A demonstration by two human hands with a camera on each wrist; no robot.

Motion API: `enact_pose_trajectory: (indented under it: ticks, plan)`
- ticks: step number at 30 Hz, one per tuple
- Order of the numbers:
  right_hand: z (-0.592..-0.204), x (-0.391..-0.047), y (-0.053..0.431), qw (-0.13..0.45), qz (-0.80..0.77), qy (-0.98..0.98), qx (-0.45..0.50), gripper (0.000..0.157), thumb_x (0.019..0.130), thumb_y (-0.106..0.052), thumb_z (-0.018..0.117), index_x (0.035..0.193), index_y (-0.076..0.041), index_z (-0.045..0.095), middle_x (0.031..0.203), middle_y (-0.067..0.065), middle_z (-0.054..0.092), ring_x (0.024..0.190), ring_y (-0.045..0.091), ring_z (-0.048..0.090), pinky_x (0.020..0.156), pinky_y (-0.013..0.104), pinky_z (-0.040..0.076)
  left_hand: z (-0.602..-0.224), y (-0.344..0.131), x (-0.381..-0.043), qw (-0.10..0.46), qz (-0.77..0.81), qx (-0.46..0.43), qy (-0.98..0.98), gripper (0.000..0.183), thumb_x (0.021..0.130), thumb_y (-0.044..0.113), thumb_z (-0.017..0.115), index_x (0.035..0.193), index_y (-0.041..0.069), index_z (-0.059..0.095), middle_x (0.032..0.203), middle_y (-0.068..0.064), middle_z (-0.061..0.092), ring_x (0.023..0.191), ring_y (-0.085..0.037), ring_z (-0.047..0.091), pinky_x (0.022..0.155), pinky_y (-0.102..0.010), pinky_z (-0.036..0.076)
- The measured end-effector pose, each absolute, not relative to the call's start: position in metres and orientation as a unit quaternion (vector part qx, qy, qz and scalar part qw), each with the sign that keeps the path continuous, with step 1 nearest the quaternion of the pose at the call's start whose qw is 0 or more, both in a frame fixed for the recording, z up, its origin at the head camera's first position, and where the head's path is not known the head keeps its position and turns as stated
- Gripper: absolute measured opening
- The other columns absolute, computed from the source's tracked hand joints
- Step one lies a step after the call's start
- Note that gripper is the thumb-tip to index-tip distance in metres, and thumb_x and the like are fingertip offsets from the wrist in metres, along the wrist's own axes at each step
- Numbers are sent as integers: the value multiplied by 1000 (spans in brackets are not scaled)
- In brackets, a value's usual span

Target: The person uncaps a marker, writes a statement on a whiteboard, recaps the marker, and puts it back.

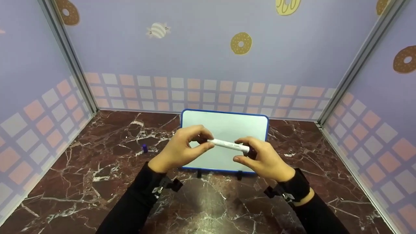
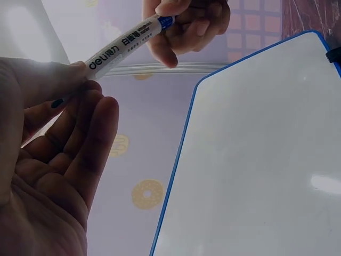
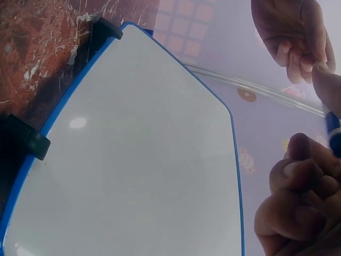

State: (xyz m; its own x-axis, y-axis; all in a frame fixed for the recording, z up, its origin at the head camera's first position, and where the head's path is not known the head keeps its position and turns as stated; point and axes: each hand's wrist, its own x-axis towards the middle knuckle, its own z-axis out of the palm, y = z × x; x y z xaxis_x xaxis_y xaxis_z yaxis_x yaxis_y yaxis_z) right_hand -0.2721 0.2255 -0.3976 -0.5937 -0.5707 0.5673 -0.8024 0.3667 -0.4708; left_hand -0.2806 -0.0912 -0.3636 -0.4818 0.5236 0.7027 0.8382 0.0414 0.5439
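Note:
A white whiteboard marker (image 1: 229, 145) is held between both hands above a blue-rimmed whiteboard (image 1: 224, 125). My left hand (image 1: 183, 145) pinches its left end between thumb and fingers; in the left wrist view, a dark tip (image 2: 57, 103) pokes out past that grip. At the other end, my right hand (image 1: 260, 158) grips the marker by its blue end (image 2: 166, 22) with thumb and finger. The right wrist view shows only this blue end (image 3: 334, 133), at the right edge. A small blue-purple cap (image 1: 145, 148) lies on the table to the left of the board.
The table (image 1: 107, 195) has a dark red, marble-like top with white veins. Two black clips (image 1: 199, 174) sit on the whiteboard's near edge. Patterned lilac panels (image 1: 201, 58) enclose the table at the back and both sides, joined by metal corner posts (image 1: 351, 61).

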Motion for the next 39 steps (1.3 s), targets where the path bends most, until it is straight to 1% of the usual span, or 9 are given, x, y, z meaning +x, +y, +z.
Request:
enact_pose_trajectory:
  ticks: [4,7,14,16,19,24,27,31,39]
  plan:
    - [-399,-273,225,137,400,-806,414,46,102,-15,85,143,-11,67,88,-5,63,61,5,49,54,24,44,-366,-91,-282,154,-522,-464,-699,9,105,6,79,112,3,75,105,-6,75,91,-20,74,88,-36,66]
    - [-400,-273,223,126,431,-790,418,47,101,-7,84,145,-8,67,86,0,62,63,6,51,55,24,45,-369,-89,-283,146,-542,-456,-691,8,105,4,77,113,2,74,105,-8,75,91,-21,73,88,-36,66]
    - [-399,-270,221,117,487,-759,415,48,103,6,75,150,-4,67,108,5,71,71,10,57,61,22,50,-376,-80,-283,101,-588,-429,-678,10,105,1,76,114,-2,72,105,-12,73,85,-23,75,78,-37,66]
    - [-398,-270,221,119,501,-750,415,46,104,8,73,148,-2,68,105,4,72,69,9,56,60,22,49,-377,-77,-283,87,-599,-425,-673,10,105,1,76,113,-3,71,104,-13,74,82,-23,76,74,-35,66]
    - [-397,-269,221,111,532,-726,422,41,106,11,67,145,2,68,93,6,69,64,9,51,56,23,45,-380,-72,-283,66,-616,-420,-663,11,105,0,75,113,-5,70,101,-15,75,81,-22,76,71,-32,64]
    - [-393,-266,221,79,580,-682,439,37,108,14,61,144,10,64,85,14,64,59,19,48,50,28,42,-385,-64,-281,39,-629,-417,-655,12,105,1,75,113,-5,69,101,-15,75,82,-21,75,73,-29,63]
    - [-392,-265,220,75,583,-675,446,37,107,15,62,143,11,64,82,17,64,57,23,49,50,27,46,-388,-59,-280,33,-623,-419,-660,11,105,3,76,112,-4,70,102,-14,75,82,-21,75,70,-27,62]
    - [-392,-263,218,71,580,-671,455,35,105,15,64,140,12,64,81,20,69,59,24,57,54,26,52,-392,-54,-278,25,-613,-421,-669,12,105,4,77,112,-3,70,101,-12,76,81,-20,75,65,-25,58]
    - [-392,-262,215,70,582,-658,472,26,104,15,66,130,13,67,83,22,73,61,27,64,55,28,56,-393,-49,-274,10,-606,-423,-674,14,104,5,78,113,-3,70,102,-10,76,82,-18,75,69,-26,60]
